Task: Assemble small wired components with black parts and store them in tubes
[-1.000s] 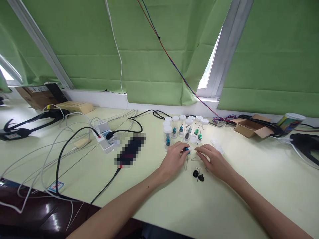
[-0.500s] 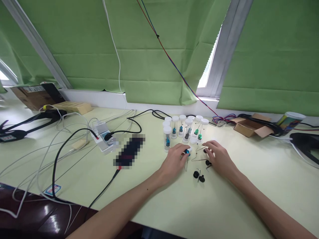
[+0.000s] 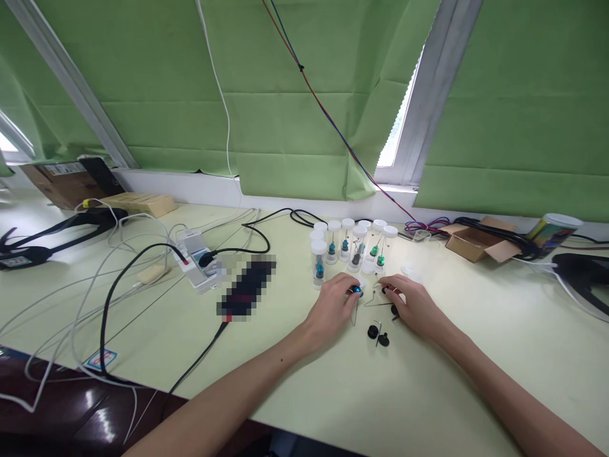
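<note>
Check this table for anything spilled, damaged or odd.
Nothing looks spilled or damaged. Untidiest are the white cables, crossing in loose loops left of the power strip. The pixelated dark object can't be judged.

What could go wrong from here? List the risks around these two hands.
The left grip appears to pinch the small blue piece, which might slip loose.

The clear tubes stand upright close beyond it, so a nudge could topple one.

Loose black pieces lie near the right grip, which could knock them aside.
</note>
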A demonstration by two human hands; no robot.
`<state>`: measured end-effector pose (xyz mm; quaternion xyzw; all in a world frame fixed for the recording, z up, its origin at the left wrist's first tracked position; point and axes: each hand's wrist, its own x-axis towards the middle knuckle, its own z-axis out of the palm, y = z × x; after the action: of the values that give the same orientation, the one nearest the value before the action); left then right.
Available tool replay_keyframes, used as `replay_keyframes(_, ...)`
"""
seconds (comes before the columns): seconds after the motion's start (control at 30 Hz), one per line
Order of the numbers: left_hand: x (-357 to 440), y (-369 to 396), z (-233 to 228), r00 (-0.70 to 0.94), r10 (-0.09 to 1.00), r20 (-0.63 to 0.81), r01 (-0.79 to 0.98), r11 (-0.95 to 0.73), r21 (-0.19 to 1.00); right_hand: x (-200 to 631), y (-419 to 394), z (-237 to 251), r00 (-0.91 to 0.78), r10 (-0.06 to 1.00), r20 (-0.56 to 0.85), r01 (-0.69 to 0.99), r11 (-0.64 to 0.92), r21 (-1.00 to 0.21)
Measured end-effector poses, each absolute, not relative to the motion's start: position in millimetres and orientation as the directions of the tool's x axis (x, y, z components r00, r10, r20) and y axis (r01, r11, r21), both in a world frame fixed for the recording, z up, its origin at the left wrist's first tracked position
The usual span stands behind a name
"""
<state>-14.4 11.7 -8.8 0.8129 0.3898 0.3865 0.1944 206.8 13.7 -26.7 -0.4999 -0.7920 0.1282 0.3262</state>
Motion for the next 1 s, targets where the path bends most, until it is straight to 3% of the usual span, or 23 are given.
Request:
replay_keyframes(0.17, -14, 11, -9, 0.384, 0.791, 0.476, 0.478, -0.612, 0.630, 204, 11, -24, -0.319, 0.853, 0.413, 0.686, 0.508, -0.520)
replay_keyframes(0.4, -14, 12, -11, 0.343, 0.821, 0.457, 0.486, -0.571, 0.661, 211, 17, -35, -0.197, 0.894, 0.404, 0.755, 0.401, -0.520)
replay_keyframes(1.0, -14, 10, -8, 0.352, 0.805, 0.477, 0.496, -0.593, 0.634, 197, 4, -25, -0.326, 0.888, 0.324, 0.714, 0.456, -0.531)
